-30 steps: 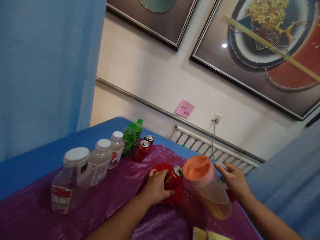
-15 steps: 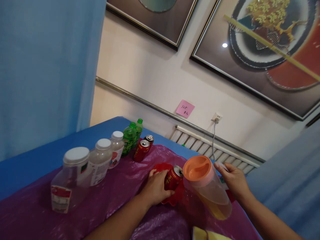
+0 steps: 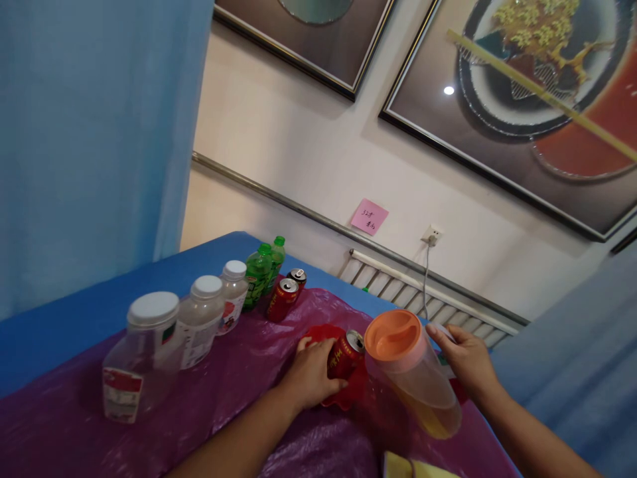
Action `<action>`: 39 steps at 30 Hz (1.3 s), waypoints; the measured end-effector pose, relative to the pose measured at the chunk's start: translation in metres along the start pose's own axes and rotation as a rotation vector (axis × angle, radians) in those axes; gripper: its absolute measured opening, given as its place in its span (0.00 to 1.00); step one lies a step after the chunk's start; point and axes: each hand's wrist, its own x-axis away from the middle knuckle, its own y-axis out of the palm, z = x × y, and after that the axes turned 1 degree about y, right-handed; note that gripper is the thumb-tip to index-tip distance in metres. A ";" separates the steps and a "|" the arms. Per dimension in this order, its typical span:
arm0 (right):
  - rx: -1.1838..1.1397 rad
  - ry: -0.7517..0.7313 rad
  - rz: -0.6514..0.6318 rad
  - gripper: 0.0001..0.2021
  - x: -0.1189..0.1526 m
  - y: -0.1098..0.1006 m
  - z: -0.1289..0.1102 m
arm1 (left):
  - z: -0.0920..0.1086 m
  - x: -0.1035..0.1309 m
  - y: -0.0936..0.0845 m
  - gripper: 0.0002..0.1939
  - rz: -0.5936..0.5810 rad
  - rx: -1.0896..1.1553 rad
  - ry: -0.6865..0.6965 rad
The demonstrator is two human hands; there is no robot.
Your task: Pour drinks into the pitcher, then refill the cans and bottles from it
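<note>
My left hand [image 3: 312, 374] is wrapped round a red can [image 3: 343, 353], which leans to the right over a red scalloped dish [image 3: 347, 396]. My right hand [image 3: 465, 358] grips the handle of a clear pitcher [image 3: 423, 392] with an orange lid [image 3: 393, 334]. The pitcher is tilted, its lid end toward the can's top, and yellowish liquid lies in its lower part. Whether any liquid passes between pitcher and can is too small to tell.
White-capped clear jars [image 3: 142, 362] stand at the left on purple plastic sheeting [image 3: 233, 405]. Behind them are two green bottles [image 3: 257, 273] and two more cans [image 3: 282, 300]. A yellow cloth [image 3: 423, 468] lies at the front edge.
</note>
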 end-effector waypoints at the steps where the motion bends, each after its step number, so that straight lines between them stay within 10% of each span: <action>1: 0.002 -0.001 0.003 0.28 0.000 0.000 0.001 | 0.000 0.000 0.000 0.30 -0.003 -0.002 -0.002; 39: -0.002 0.008 0.000 0.28 0.001 0.001 0.003 | 0.002 0.001 -0.003 0.29 -0.013 -0.009 0.008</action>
